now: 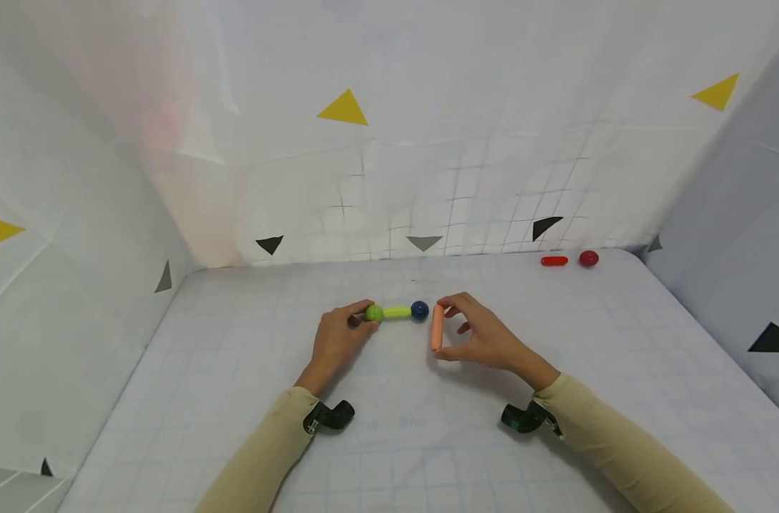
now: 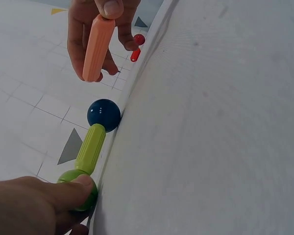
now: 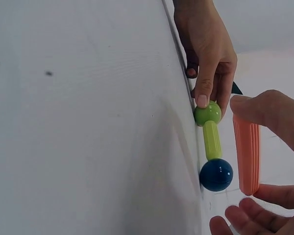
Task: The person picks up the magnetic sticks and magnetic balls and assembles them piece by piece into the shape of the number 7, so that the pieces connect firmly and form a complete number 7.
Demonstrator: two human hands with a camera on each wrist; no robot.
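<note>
Rod [image 1: 437,328], ridged orange, pinched lengthwise by right hand [image 1: 485,338]; left hand [image 1: 335,339] pinches green ball [image 3: 208,114].

Right fingers [image 1: 460,301] pinch an orange rod [image 1: 437,328].

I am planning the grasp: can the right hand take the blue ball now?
Probably not freely: the right hand is near the blue ball, but it pinches the orange rod, which stands between.
</note>
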